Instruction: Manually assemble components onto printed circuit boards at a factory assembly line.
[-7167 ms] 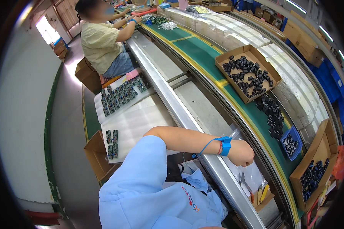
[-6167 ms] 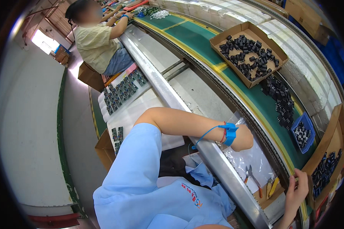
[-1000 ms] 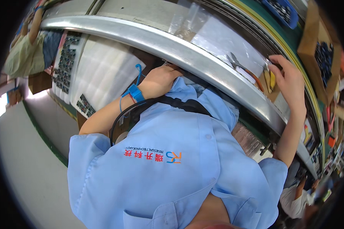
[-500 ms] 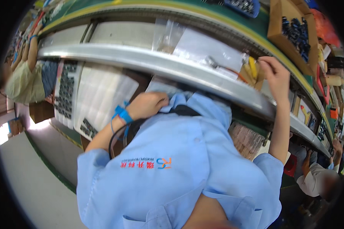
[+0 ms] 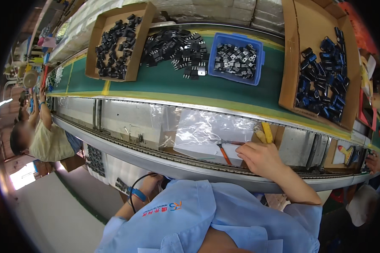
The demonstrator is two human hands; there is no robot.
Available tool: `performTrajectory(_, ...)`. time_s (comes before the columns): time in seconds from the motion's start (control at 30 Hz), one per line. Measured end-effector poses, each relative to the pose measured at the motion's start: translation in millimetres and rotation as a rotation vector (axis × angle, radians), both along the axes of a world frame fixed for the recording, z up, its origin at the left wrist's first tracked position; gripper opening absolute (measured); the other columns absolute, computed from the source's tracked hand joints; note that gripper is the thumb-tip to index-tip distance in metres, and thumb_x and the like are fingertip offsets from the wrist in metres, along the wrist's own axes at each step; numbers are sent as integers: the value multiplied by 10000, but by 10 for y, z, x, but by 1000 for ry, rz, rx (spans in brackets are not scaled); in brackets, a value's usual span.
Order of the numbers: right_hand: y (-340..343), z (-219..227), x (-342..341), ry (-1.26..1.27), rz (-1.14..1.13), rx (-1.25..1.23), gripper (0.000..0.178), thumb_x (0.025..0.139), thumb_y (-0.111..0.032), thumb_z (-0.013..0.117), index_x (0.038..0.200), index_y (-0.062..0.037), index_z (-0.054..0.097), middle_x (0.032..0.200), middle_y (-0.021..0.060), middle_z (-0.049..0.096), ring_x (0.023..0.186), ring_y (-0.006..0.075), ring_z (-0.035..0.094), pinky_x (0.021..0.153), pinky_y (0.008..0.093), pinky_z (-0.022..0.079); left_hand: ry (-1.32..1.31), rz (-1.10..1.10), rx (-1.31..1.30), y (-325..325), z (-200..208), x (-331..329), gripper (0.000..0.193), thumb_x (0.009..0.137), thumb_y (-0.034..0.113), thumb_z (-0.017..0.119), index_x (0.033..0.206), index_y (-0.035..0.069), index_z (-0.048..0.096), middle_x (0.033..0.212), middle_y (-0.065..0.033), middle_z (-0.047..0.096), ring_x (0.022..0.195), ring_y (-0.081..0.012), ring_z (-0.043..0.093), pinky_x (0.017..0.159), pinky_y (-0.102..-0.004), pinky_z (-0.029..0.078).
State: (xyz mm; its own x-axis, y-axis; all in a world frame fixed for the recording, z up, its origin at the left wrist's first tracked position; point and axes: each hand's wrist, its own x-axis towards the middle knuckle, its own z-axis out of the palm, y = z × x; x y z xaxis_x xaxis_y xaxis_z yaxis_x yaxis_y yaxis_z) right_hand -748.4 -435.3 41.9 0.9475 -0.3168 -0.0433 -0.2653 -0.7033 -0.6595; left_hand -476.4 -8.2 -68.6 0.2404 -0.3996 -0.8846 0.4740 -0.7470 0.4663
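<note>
My right hand [image 5: 261, 159] reaches over the recessed channel in front of the bench, palm down. Its fingers are extended and slightly bent, with nothing visible in them. They are close to a slim hand tool with an orange handle [image 5: 225, 155]; contact between them cannot be made out. Just beyond the knuckles are a yellow object [image 5: 267, 132] and a piece of cardboard. Clear plastic film over a white sheet [image 5: 204, 130] lies left of the tool. My left hand [image 5: 151, 185] stays low by my shirt, its fingers mostly hidden. A blue wrist strap [image 5: 138, 194] with a black cord circles that wrist.
Across the green bench [image 5: 270, 95] stand a carton of black parts [image 5: 144, 50], a loose pile of black components [image 5: 173, 47], a blue bin [image 5: 261, 63] of small metal-tabbed components and a carton of capacitors [image 5: 289, 80]. A metal rail [image 5: 126, 155] runs before me. A co-worker [image 5: 42, 137] is at left.
The view has tilted up, bringing the bench and its containers into sight. My right hand has come down from beside the yellow object to the orange-handled tool. My left hand is now more hidden.
</note>
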Motion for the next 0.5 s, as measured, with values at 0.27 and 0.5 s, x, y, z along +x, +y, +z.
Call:
performTrajectory(0.27,-158,-14,-8,-24,-75,177,90,844,-131,692,923,-104,658,840,58,658,739,267,665,592,371,519,-174,-194,205,-824,790,86,195,930,152,624,883,-24,694,751,-3,635,730,-113,573,667,-298,476)
performTrajectory(0.5,-188,7,-35,-47,-142,266,94,865,-161,674,930,-96,655,861,66,670,754,285,666,617,371,525,-619,-369,770,772,1254,-154,352,909,347,619,932,21,753,791,-152,717,761,-227,696,689,-375,520)
